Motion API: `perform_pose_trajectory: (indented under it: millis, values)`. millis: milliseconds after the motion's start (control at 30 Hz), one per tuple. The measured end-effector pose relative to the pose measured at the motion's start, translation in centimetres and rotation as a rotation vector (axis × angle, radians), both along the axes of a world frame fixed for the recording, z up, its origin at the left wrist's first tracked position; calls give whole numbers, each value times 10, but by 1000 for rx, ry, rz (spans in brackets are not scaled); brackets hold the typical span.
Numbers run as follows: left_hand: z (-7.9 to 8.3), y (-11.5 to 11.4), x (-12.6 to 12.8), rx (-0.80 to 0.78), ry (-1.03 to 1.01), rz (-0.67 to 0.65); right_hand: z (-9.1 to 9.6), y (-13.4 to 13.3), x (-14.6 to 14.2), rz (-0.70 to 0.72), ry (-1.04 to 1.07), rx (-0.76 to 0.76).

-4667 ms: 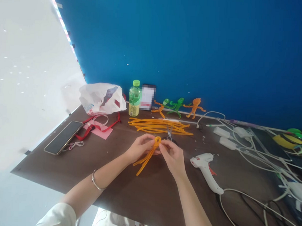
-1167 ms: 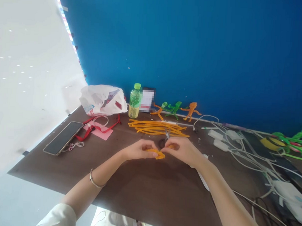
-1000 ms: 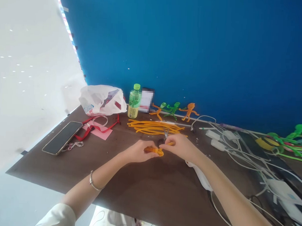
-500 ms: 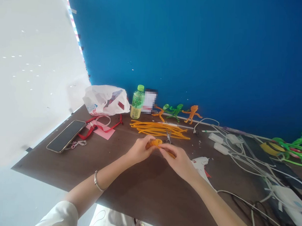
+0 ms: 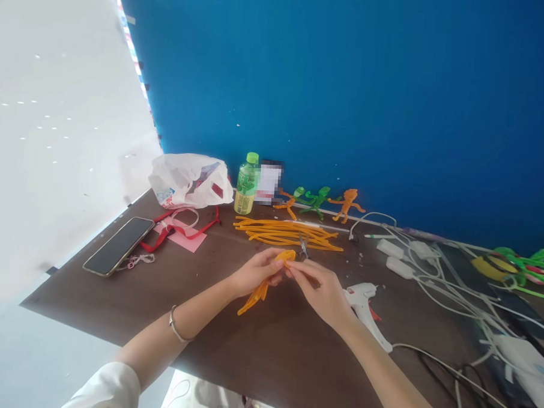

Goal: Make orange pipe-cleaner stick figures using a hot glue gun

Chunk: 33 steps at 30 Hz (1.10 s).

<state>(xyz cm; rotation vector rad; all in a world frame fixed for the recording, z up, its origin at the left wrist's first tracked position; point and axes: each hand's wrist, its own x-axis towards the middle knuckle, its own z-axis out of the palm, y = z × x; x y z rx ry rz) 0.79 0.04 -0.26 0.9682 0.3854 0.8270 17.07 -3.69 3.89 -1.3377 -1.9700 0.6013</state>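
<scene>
Your left hand (image 5: 255,274) is curled shut around an orange pipe cleaner (image 5: 259,295), and its loop sits at the top by your fingers, while two long ends hang down toward you over the surface (image 5: 92,298). Your right hand (image 5: 320,290) is right next to it, with its fingers reaching in at the loop. You can't tell if it is really pinching the pipe cleaner or only touching it. A silver bangle (image 5: 176,324) sits on your left wrist, and a white sleeve (image 5: 106,389) shows near the bottom.

Just past your hands, small scissors (image 5: 303,247) lie on the edge of a pile of orange pipe cleaners (image 5: 286,233). A white glue gun (image 5: 362,307) lies by your right hand. To the left are a black phone (image 5: 117,245), a red strap (image 5: 181,225) and pink paper (image 5: 180,239).

Farther back stand a white plastic bag (image 5: 189,182) and a green-capped bottle (image 5: 246,185). You can't read the bottle's label, and the card (image 5: 268,183) beside it is blurred. Next come little bendy figures, one green (image 5: 315,201) and one orange (image 5: 348,204). White cords (image 5: 435,283) spread out on the right, and a blue wall (image 5: 348,99) rises behind everything.
</scene>
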Motion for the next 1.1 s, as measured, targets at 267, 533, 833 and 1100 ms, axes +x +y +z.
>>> perform_pose_trajectory:
  millis: [267,533,833,1100]
  values:
    - [2,-2,2,-147,-48,-44,5,0,4,62,-58,21]
    - [-3,-1,1,-239,-50,16,6,2,9,142,-123,45]
    - [-7,-1,4,-299,-61,8,-5,3,5,52,-169,159]
    - [-1,1,-1,-313,-86,-62,-7,9,2,-2,-93,122]
